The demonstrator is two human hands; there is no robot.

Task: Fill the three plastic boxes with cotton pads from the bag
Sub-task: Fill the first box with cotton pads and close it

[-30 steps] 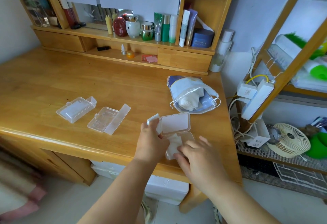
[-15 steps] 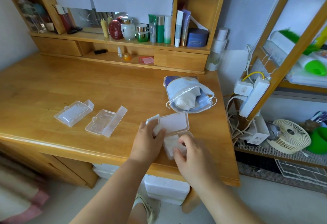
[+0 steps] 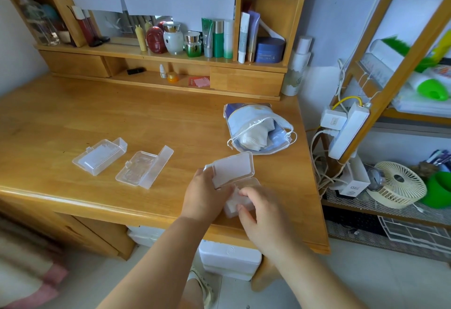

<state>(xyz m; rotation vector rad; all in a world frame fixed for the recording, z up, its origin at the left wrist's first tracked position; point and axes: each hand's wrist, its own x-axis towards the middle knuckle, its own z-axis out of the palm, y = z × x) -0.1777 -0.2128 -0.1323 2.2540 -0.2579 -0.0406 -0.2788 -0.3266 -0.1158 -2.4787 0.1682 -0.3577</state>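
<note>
Cotton pads [image 3: 238,202] sit in the open box [image 3: 234,181] at the near right surface [image 3: 73,113] edge. Left hand [image 3: 203,199] grips the box; right hand [image 3: 264,213] presses the pads in. Risk: pads bulging up could block the lid.

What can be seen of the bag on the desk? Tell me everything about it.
The bag is a soft, see-through plastic pouch with blue printed parts and a white drawstring looped around its mouth. It lies flat on the wooden desk near the right edge, with its open mouth toward the front. White cotton pads show inside. Neither hand touches it; the open box sits just in front.
</note>
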